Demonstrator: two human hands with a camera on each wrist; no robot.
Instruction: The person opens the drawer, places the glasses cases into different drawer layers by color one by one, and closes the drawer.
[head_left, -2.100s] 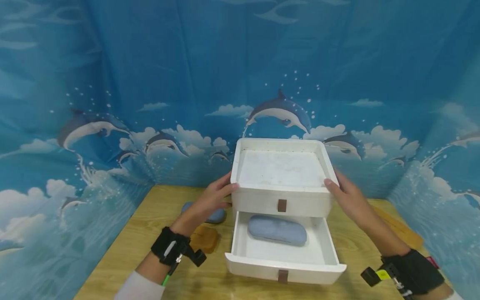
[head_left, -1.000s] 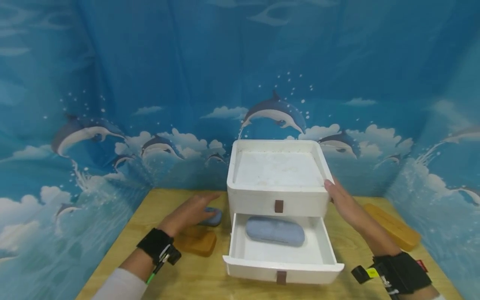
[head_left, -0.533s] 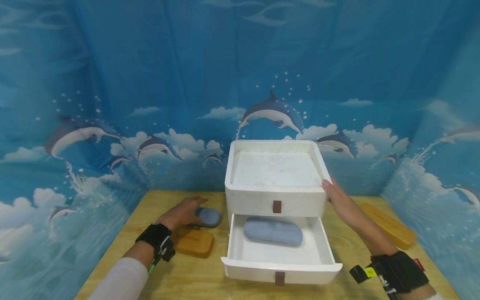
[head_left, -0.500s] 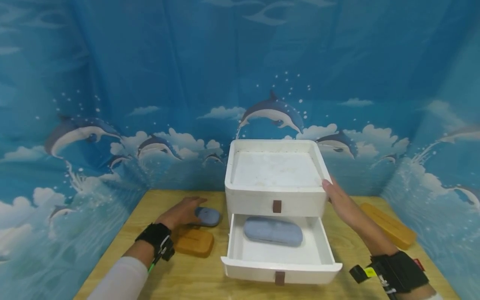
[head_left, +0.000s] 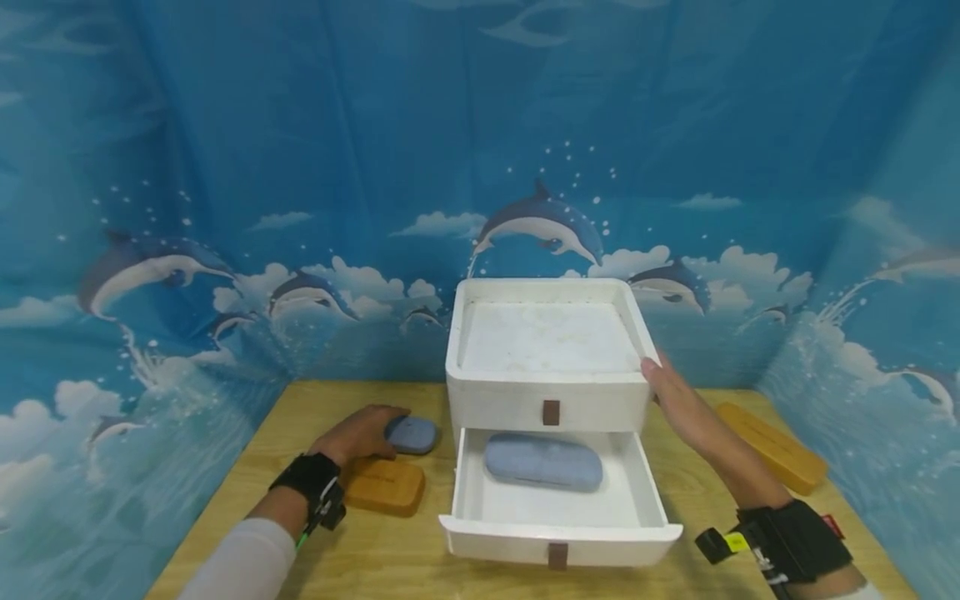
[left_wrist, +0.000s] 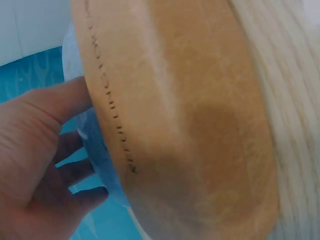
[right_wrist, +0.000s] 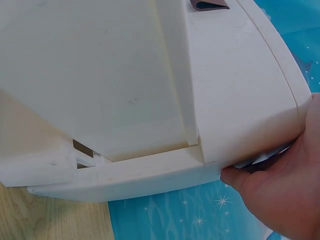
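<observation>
My left hand (head_left: pixel 363 435) holds the left end of a small blue-grey glasses case (head_left: pixel 415 435) lying on the table, its thumb and fingers on either side. In the left wrist view, the fingers curl against the blue case (left_wrist: pixel 102 155), which is partly hidden behind a brown glasses case (left_wrist: pixel 200 110) with printed letters. My right hand (head_left: pixel 678 404) grips the upper right edge of a white two-drawer box (head_left: pixel 510 406), thumb on the front corner. The lower drawer (head_left: pixel 517 540) is pulled out and holds a longer blue-grey glasses case (head_left: pixel 543 462).
An orange-brown case (head_left: pixel 772 447) lies on the wooden table (head_left: pixel 390 558) right of the box. The box's top is a shallow tray (head_left: pixel 551 333). A dolphin-print curtain (head_left: pixel 375 167) stands behind and at both sides.
The left hand has left the box's side and moved left and down to the small blue-grey case, its fingers now around its end. The right hand stays on the box.
</observation>
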